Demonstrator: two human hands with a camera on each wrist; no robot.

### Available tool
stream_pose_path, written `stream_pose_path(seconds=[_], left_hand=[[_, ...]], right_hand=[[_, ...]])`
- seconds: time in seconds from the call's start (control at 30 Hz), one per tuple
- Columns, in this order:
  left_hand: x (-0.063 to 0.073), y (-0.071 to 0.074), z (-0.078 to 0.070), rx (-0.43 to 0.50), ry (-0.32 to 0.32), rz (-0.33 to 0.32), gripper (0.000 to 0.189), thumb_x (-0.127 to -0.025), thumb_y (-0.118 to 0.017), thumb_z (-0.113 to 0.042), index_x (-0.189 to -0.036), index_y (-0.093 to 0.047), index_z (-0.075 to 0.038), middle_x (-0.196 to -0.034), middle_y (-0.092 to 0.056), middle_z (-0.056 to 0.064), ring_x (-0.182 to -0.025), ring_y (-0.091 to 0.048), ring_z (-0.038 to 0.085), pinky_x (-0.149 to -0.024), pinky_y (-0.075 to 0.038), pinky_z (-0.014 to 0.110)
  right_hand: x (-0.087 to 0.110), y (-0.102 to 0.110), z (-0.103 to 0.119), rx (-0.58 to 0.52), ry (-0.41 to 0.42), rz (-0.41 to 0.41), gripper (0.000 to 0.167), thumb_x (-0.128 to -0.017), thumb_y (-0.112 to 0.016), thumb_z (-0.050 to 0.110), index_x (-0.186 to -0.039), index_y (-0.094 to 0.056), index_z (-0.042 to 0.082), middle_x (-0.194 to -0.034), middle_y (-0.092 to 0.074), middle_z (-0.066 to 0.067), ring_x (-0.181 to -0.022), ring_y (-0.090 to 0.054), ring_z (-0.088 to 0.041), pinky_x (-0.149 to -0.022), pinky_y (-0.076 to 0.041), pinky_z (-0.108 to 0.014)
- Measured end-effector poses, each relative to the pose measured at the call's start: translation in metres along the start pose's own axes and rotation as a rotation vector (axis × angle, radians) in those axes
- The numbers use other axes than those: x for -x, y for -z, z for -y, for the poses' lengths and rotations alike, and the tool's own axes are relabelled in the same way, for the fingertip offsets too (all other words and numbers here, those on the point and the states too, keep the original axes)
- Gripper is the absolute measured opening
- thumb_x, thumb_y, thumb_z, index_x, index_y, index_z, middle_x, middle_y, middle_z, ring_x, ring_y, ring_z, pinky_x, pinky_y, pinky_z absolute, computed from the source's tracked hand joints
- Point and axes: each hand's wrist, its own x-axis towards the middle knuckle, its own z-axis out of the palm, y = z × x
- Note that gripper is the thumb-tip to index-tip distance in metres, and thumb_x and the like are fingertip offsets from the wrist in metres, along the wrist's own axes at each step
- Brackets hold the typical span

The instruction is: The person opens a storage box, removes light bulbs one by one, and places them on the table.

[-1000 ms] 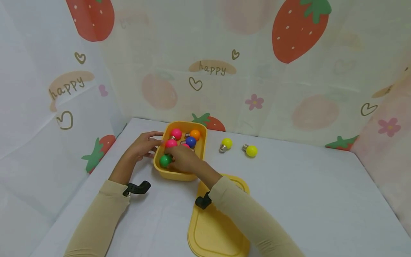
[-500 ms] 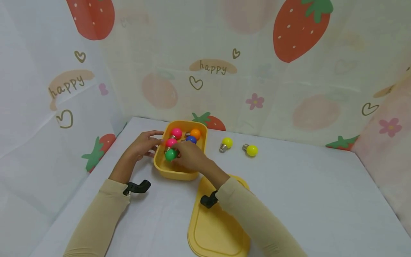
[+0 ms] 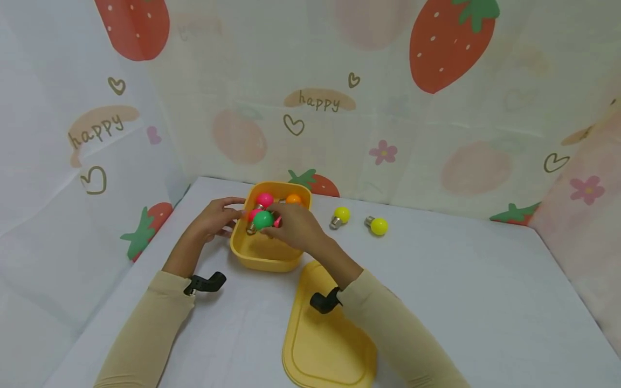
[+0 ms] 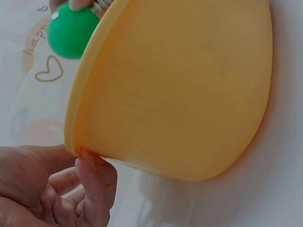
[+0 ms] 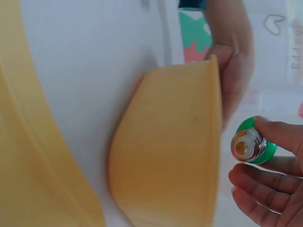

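My right hand (image 3: 303, 226) pinches a green light bulb (image 3: 263, 220) above the yellow box (image 3: 264, 265). The right wrist view shows the metal screw base (image 5: 246, 146) of that bulb between thumb and fingers, beyond the rim. At the box's left side my left hand (image 3: 213, 221) holds the rim, a fingertip tucked under its lip in the left wrist view. Inside the box lie pink bulbs (image 3: 265, 199) and an orange bulb (image 3: 294, 199); the right hand hides part of the contents, including the blue bulb.
Two yellow bulbs (image 3: 342, 215) (image 3: 379, 226) lie on the white table (image 3: 461, 285) right of the box. A yellow lid (image 3: 325, 345) lies flat in front, under the right forearm. Fabric with strawberry prints (image 3: 453, 46) hangs behind.
My right hand has lifted the green bulb from the front left of the box, moving it up and slightly right. My left hand has stayed at the rim.
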Motion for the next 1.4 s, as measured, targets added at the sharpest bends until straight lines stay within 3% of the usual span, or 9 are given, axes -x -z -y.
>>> stream_pose_path(seconds=[0.2, 0.67, 0.83, 1.1, 1.4], left_hand=[[-0.001, -0.001, 0.0, 0.004, -0.002, 0.002, 0.056, -0.104, -0.058, -0.028, -0.156, -0.04, -0.016, -0.13, -0.062, 0.02, -0.091, -0.065, 0.024, -0.072, -0.06, 0.032], [-0.001, 0.0, 0.001, 0.003, 0.017, -0.002, 0.059, -0.103, -0.059, -0.029, -0.156, -0.039, -0.018, -0.136, -0.059, 0.019, -0.097, -0.063, 0.027, -0.075, -0.06, 0.032], [0.0, 0.0, -0.001, 0.002, 0.021, -0.002, 0.059, -0.103, -0.059, -0.029, -0.157, -0.038, -0.018, -0.137, -0.057, 0.019, -0.097, -0.063, 0.027, -0.075, -0.06, 0.031], [0.0, 0.0, 0.002, 0.005, 0.03, -0.002, 0.058, -0.103, -0.058, -0.029, -0.157, -0.038, -0.018, -0.134, -0.058, 0.017, -0.097, -0.063, 0.028, -0.076, -0.06, 0.032], [-0.002, -0.001, 0.001, 0.0, 0.023, 0.0, 0.059, -0.103, -0.059, -0.03, -0.157, -0.039, -0.019, -0.137, -0.057, 0.018, -0.103, -0.063, 0.029, -0.077, -0.06, 0.032]], right_hand=[[0.012, 0.014, -0.002, -0.025, 0.019, -0.052, 0.05, -0.088, -0.079, 0.039, -0.13, -0.067, 0.013, -0.097, -0.069, 0.004, -0.085, -0.059, -0.012, -0.073, -0.052, -0.021], [0.043, 0.043, -0.011, -0.17, -0.006, -0.169, 0.044, -0.088, -0.081, 0.025, -0.124, -0.068, 0.004, -0.101, -0.071, -0.005, -0.088, -0.065, -0.019, -0.073, -0.056, -0.025], [0.051, 0.05, -0.018, -0.195, 0.011, -0.212, 0.041, -0.087, -0.082, 0.023, -0.122, -0.069, 0.005, -0.099, -0.072, -0.004, -0.084, -0.067, -0.018, -0.073, -0.058, -0.026], [0.062, 0.053, -0.029, -0.227, -0.005, -0.23, 0.049, -0.089, -0.08, 0.023, -0.133, -0.065, 0.006, -0.095, -0.073, -0.003, -0.076, -0.068, -0.015, -0.067, -0.058, -0.025], [0.077, 0.064, -0.042, -0.259, 0.003, -0.278, 0.044, -0.09, -0.08, 0.021, -0.129, -0.067, 0.005, -0.091, -0.074, -0.004, -0.074, -0.071, -0.016, -0.069, -0.059, -0.03]])
